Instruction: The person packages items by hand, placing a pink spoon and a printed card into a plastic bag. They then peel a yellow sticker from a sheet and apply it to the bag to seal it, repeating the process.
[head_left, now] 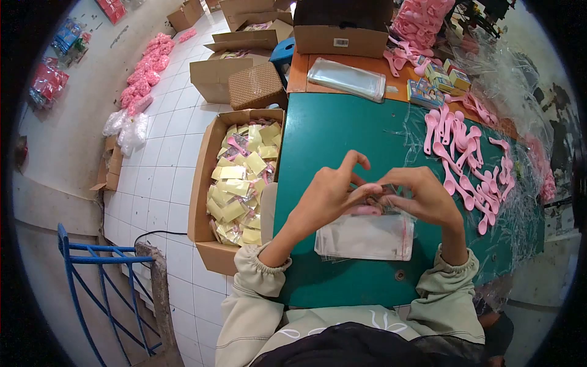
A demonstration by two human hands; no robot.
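Two pale sleeves (257,269) reach out over the green surface (342,128). The left hand (327,196) and right hand (425,199) are close together, fingertips touching. The left seems to pinch a pink spoon (367,210), and the right pinches the top of the clear bags (367,238). The box (205,183) beside the surface is full of packs (238,183), so much looks done. Many loose spoons (465,165) lie unbagged.
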